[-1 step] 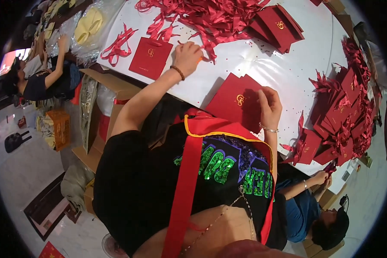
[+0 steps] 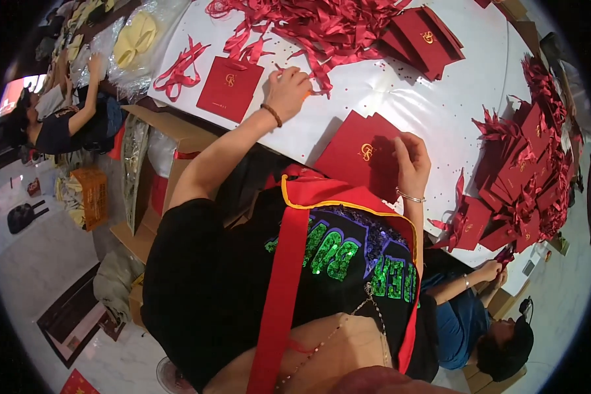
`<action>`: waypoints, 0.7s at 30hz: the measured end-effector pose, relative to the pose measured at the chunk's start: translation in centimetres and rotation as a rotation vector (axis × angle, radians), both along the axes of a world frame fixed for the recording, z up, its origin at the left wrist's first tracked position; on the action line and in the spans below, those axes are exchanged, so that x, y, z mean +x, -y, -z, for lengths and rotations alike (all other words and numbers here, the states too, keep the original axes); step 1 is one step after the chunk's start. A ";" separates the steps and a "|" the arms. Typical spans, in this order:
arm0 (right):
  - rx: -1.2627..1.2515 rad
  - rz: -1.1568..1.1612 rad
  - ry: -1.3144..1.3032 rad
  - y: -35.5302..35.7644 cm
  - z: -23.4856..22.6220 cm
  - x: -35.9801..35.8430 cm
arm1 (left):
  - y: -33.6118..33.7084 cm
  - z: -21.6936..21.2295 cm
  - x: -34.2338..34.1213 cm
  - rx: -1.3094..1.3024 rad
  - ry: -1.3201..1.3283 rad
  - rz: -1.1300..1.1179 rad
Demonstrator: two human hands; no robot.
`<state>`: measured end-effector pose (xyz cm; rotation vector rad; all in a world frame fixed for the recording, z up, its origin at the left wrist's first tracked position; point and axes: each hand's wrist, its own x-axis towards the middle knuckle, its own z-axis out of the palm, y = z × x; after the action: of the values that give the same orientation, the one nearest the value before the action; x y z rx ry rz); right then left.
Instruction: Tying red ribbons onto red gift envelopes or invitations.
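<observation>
Over the white table, my left hand is closed, fingers curled down beside the ends of the loose red ribbons. A small orange bit shows at its fingers, too small to name. My right hand grips the right edge of a few flat red paper bags with a gold emblem, its thumb on the front one. They stand tilted at the near table edge, against my red apron. One red paper bag with a ribbon handle lies flat left of my left hand.
A stack of red bags lies at the far side. A big heap of ribboned bags fills the right. A cardboard box stands left below the table edge. One person works at lower right, another at far left.
My left hand has shifted very slightly to the right and nearer. My right hand and the bags it holds stay in place.
</observation>
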<state>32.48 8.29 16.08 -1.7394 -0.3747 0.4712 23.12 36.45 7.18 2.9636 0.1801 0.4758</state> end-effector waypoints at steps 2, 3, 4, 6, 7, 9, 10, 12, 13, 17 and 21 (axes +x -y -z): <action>0.006 0.008 -0.028 0.3 0.1 -0.2 | 2.0 -1.6 -1.0 -0.083 0.043 -0.005; 0.009 0.003 -0.012 0.3 0.1 -0.1 | 2.3 -2.1 -1.6 -0.156 0.039 0.041; 0.011 -0.001 0.004 0.4 0.1 -0.1 | 2.5 -1.9 -2.4 -0.189 -0.067 0.088; -0.010 -0.009 0.004 0.1 -0.1 0.1 | 2.5 -2.3 -4.3 -0.124 -0.342 0.145; -0.034 -0.011 0.011 0.0 -0.1 0.3 | 2.6 -3.0 -4.7 -0.201 -0.370 0.112; -0.041 -0.021 0.060 -0.5 0.0 0.7 | 1.6 -4.7 -4.5 -0.379 -0.409 -0.001; -0.052 -0.025 0.115 -0.6 -0.3 0.7 | 0.8 -4.9 -3.7 -0.479 -0.330 -0.089; -0.052 -0.051 0.114 -1.0 -0.5 0.4 | -0.9 -4.6 -2.1 -0.532 -0.215 -0.282; -0.054 -0.065 0.113 -1.3 -0.5 0.3 | -1.5 -4.3 -0.5 -0.464 -0.282 -0.378; -0.093 -0.101 0.222 -0.7 -0.3 -0.3 | -0.7 -3.0 3.6 -0.352 -0.481 -0.468; -0.101 -0.087 0.178 0.1 -0.4 -0.6 | -1.4 -0.9 3.5 -0.553 -0.273 -0.408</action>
<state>31.92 8.16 16.48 -1.8748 -0.5630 0.4043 26.63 37.81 8.10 2.4230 0.8098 0.0354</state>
